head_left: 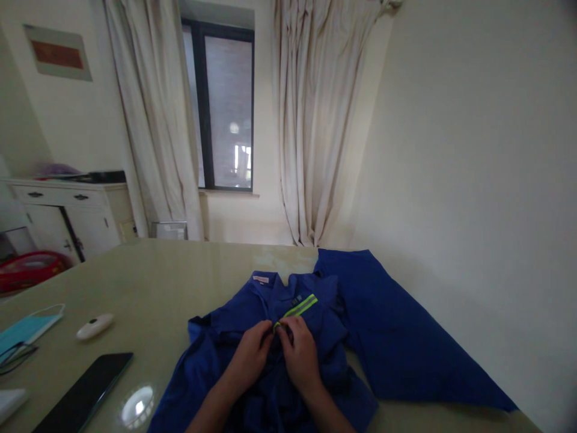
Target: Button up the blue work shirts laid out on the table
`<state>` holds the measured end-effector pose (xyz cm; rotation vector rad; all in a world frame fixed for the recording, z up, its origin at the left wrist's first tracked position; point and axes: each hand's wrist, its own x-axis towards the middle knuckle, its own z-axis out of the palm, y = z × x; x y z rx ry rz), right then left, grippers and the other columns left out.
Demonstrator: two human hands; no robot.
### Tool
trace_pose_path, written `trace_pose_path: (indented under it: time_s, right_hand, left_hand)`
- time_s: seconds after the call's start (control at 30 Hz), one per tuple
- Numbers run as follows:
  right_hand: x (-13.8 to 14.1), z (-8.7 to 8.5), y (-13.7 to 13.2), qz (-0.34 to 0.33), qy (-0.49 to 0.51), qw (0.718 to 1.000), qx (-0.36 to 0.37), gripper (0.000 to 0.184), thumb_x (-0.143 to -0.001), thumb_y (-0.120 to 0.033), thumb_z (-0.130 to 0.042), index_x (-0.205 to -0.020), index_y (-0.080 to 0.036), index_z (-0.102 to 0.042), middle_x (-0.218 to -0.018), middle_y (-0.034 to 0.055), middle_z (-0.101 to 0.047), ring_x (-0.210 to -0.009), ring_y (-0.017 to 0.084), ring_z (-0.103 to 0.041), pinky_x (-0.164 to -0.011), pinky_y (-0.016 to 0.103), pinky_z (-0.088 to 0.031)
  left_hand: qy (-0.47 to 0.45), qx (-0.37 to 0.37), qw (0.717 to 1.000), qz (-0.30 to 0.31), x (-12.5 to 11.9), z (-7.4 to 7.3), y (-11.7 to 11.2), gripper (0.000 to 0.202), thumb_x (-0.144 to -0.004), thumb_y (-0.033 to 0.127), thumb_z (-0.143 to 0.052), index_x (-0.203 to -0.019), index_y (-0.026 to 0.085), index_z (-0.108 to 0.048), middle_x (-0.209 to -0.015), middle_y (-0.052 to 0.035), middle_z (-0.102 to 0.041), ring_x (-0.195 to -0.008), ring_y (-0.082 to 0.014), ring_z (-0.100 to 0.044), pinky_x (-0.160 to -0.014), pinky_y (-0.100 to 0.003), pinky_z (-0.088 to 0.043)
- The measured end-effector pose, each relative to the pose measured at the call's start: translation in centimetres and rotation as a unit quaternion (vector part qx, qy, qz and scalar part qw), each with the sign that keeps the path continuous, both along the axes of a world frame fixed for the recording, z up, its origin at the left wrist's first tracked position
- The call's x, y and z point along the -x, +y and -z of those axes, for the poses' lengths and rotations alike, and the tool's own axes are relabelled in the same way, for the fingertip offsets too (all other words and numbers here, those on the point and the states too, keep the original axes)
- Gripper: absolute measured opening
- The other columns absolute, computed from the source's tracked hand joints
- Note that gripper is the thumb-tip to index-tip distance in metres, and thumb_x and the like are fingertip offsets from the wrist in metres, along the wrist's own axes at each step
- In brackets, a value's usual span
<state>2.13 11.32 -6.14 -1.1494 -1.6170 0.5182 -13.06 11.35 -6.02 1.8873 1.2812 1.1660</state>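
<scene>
A blue jacket (228, 316) lies spread out on a big, shiny table (162, 282), and everything else can be found by looking out from that jacket. Both hands are on it, right in the middle of its front. The left hand (253, 349) has its thumb and finger pressed together on the cloth, and the right hand (298, 353) does the same just beside it, so both are pinching the jacket. The fingertips nearly meet, and a little bit of yellow shows between them. What is tucked under the fingers is too small to tell. The jacket's collar is past the hands, on its far side, with a pale label (261, 279) inside. A bright yellow and gray stripe (302, 305) runs across the jacket's front, just past the right hand. The jacket's lower part lies under the wrists, on the near side. To the right of the jacket, touching it, is a big flat piece of blue cloth (410, 346). To the left of the jacket are a black phone (85, 394), a small white oval thing (94, 326) and, farther away, a light blue face mask (29, 334). Way behind the jacket is a window (229, 111).
</scene>
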Motion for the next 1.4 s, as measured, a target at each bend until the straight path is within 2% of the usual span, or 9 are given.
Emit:
trace_pose_path:
  time_s: [0.2, 0.43, 0.53, 0.67, 0.8, 0.93, 1.13, 1.3, 1.4]
  right_hand:
    - [-1.0, 1.2, 1.6, 0.110, 0.101, 0.989, 0.003, 0.026, -0.098, -0.042, -0.046, -0.095, -0.023, -0.063, -0.091, 0.0065, -0.070, -0.087, 0.024, -0.067, -0.082, 0.033, -0.050]
    - [-3.9, 2.6, 3.1, 0.251, 0.204, 0.946, 0.005, 0.032, -0.099, -0.048, -0.044, -0.102, -0.021, -0.059, -0.096, 0.0089, -0.070, -0.092, 0.024, -0.067, -0.082, 0.034, -0.052]
    - [-4.4, 2.0, 2.8, 0.195, 0.222, 0.955, -0.001, 0.035, -0.099, -0.048, -0.045, -0.111, -0.020, -0.061, -0.106, 0.0103, -0.071, -0.100, 0.024, -0.068, -0.087, 0.036, -0.053]
    - [-3.0, 0.0, 0.9, -0.002, 0.071, 0.997, 0.005, 0.041, -0.100, -0.040, -0.048, -0.135, -0.021, -0.058, -0.133, 0.0113, -0.065, -0.121, 0.024, -0.063, -0.102, 0.038, -0.049]
    - [-0.1, -0.8, -1.9, -0.082, -0.175, 0.980, 0.039, 0.036, -0.099, -0.032, -0.052, -0.131, -0.026, -0.065, -0.136, 0.0080, -0.065, -0.128, 0.028, -0.058, -0.115, 0.047, -0.038]
    - [1.8, 0.7, -3.5, -0.121, -0.274, 0.952, 0.057, 0.049, -0.093, -0.029, -0.059, -0.142, -0.030, -0.056, -0.152, 0.0055, -0.052, -0.140, 0.029, -0.047, -0.121, 0.050, -0.028]
    - [2.1, 2.0, -1.6, -0.095, -0.311, 0.944, 0.051, 0.061, -0.094, -0.028, -0.055, -0.153, -0.037, -0.040, -0.163, -0.0013, -0.035, -0.151, 0.024, -0.030, -0.124, 0.047, -0.021]
    - [2.6, 0.9, 3.5, -0.034, -0.351, 0.933, 0.071, 0.054, -0.098, -0.038, -0.046, -0.152, -0.030, -0.044, -0.159, 0.0049, -0.042, -0.148, 0.025, -0.035, -0.123, 0.047, -0.020]
    - [3.1, 0.7, 6.6, -0.002, -0.360, 0.929, 0.084, 0.055, -0.097, -0.040, -0.046, -0.151, -0.027, -0.045, -0.158, 0.0075, -0.044, -0.147, 0.027, -0.036, -0.122, 0.048, -0.019]
  left_hand:
    - [0.055, -0.004, 0.998, 0.006, 0.7, 0.0, 0.0, 0.033, -0.092, 0.022, -0.044, -0.099, 0.024, -0.076, -0.100, -0.0080, -0.072, -0.095, -0.0226, -0.068, -0.091, -0.036, -0.052]
    - [0.165, -0.007, 0.983, -0.077, 3.0, 2.6, 1.0, 0.057, -0.086, 0.036, -0.062, -0.140, 0.021, -0.057, -0.144, -0.0141, -0.057, -0.137, -0.0311, -0.049, -0.117, -0.048, -0.036]
    - [0.207, -0.019, 0.964, -0.166, 4.4, 2.7, 2.5, 0.069, -0.090, 0.048, -0.055, -0.150, 0.017, -0.044, -0.154, -0.0168, -0.047, -0.144, -0.0347, -0.039, -0.117, -0.052, -0.033]
    - [0.198, 0.011, 0.945, -0.260, 6.4, 1.9, 5.3, 0.066, -0.099, 0.050, -0.035, -0.155, 0.016, -0.035, -0.156, -0.0154, -0.045, -0.144, -0.0320, -0.041, -0.117, -0.050, -0.033]
    - [0.185, 0.094, 0.954, -0.218, 8.2, 1.4, 8.1, 0.047, -0.098, 0.041, -0.037, -0.137, 0.029, -0.060, -0.148, -0.0052, -0.057, -0.141, -0.0308, -0.045, -0.117, -0.056, -0.030]
    - [0.151, 0.082, 0.965, -0.199, 9.9, 0.9, 10.3, 0.036, -0.093, 0.036, -0.043, -0.115, 0.033, -0.072, -0.138, -0.0005, -0.066, -0.134, -0.0303, -0.054, -0.114, -0.055, -0.035]
    - [0.049, 0.005, 0.969, -0.241, 11.4, 0.4, 10.8, 0.058, -0.099, 0.044, -0.023, -0.114, 0.011, -0.068, -0.120, -0.0133, -0.073, -0.117, -0.0272, -0.064, -0.104, -0.040, -0.048]
    - [0.049, -0.040, 0.978, -0.201, 10.6, 0.4, 9.5, 0.043, -0.090, 0.046, -0.042, -0.102, 0.017, -0.070, -0.107, -0.0096, -0.075, -0.107, -0.0275, -0.067, -0.100, -0.040, -0.051]
    - [0.110, -0.064, 0.974, -0.187, 8.9, 0.6, 6.4, 0.046, -0.089, 0.043, -0.042, -0.117, 0.017, -0.067, -0.120, -0.0122, -0.070, -0.117, -0.0285, -0.062, -0.108, -0.045, -0.046]
